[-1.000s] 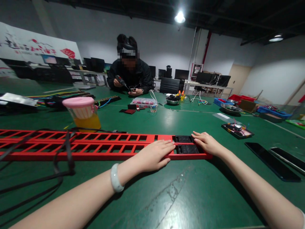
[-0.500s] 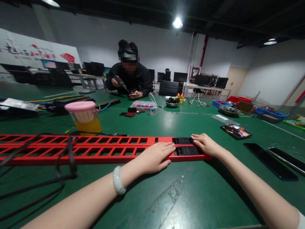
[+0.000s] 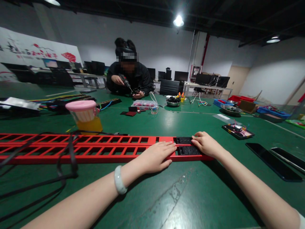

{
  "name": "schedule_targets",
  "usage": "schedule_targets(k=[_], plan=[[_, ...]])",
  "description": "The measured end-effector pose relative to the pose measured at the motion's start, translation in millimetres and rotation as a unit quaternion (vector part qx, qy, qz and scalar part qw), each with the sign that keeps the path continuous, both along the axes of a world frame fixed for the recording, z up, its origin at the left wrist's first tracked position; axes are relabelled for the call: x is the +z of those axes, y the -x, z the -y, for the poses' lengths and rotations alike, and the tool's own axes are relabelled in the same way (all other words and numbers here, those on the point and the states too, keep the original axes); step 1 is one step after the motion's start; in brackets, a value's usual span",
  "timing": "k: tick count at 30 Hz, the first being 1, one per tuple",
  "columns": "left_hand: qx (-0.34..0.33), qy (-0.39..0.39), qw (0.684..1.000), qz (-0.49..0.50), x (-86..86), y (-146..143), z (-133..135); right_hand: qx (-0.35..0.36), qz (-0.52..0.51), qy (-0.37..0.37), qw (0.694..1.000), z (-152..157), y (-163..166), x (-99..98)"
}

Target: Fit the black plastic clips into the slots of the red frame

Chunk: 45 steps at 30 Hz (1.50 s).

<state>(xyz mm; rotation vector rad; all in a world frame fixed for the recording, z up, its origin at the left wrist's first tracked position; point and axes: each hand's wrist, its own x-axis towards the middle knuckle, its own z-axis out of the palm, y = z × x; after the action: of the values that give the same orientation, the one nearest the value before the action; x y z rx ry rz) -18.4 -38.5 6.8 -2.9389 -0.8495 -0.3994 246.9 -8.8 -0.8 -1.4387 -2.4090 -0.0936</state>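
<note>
A long red slotted frame lies across the green table, with two rows of openings. Two black plastic blocks sit side by side in its right end. My left hand rests flat on the frame just left of the blocks, fingers stretched out; a pale bangle is on that wrist. At the right end, my right hand has its bent fingers and thumb closed at the edge of the far block, partly covering the frame's end.
Black straps cross the frame's left part. Behind it stands a pink-lidded jar. Two phones and a black tray of wired parts lie to the right. Across the table, a person holds a power drill.
My right fingers have bent a little more at the far block. My left hand keeps its place on the frame. The person opposite has shifted the drill slightly.
</note>
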Motion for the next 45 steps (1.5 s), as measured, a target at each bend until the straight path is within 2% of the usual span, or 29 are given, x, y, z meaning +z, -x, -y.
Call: schedule_targets(k=[3, 6, 9, 18, 23, 30, 35, 45], plan=[[-0.002, -0.001, 1.0, 0.0, -0.6, 0, 0, -0.073, 0.013, -0.013, 0.997, 17, 15, 11.5], [-0.003, -0.002, 1.0, 0.006, -0.8, 1, 0, -0.153, 0.014, 0.018, 0.988, 32, 36, 21.6], [-0.002, 0.0, 1.0, 0.003, 0.1, 1, 1, -0.193, 0.044, 0.047, 0.979, 40, 53, 26.6], [0.001, 0.003, 1.0, 0.002, 2.2, -1, 3, -0.181, 0.048, 0.093, 0.978, 33, 64, 25.8], [-0.006, 0.002, 1.0, 0.007, 0.5, -1, 1, -0.202, 0.006, 0.092, 0.975, 28, 69, 17.1], [-0.013, 0.009, 1.0, 0.016, 0.6, 0, 1, -0.177, -0.035, 0.078, 0.98, 30, 68, 13.3], [-0.011, 0.012, 1.0, 0.017, 0.5, -1, 1, -0.183, -0.01, 0.039, 0.982, 36, 70, 18.0], [-0.015, 0.022, 0.999, 0.032, 0.6, -2, 0, -0.182, 0.041, 0.028, 0.982, 44, 78, 26.0]])
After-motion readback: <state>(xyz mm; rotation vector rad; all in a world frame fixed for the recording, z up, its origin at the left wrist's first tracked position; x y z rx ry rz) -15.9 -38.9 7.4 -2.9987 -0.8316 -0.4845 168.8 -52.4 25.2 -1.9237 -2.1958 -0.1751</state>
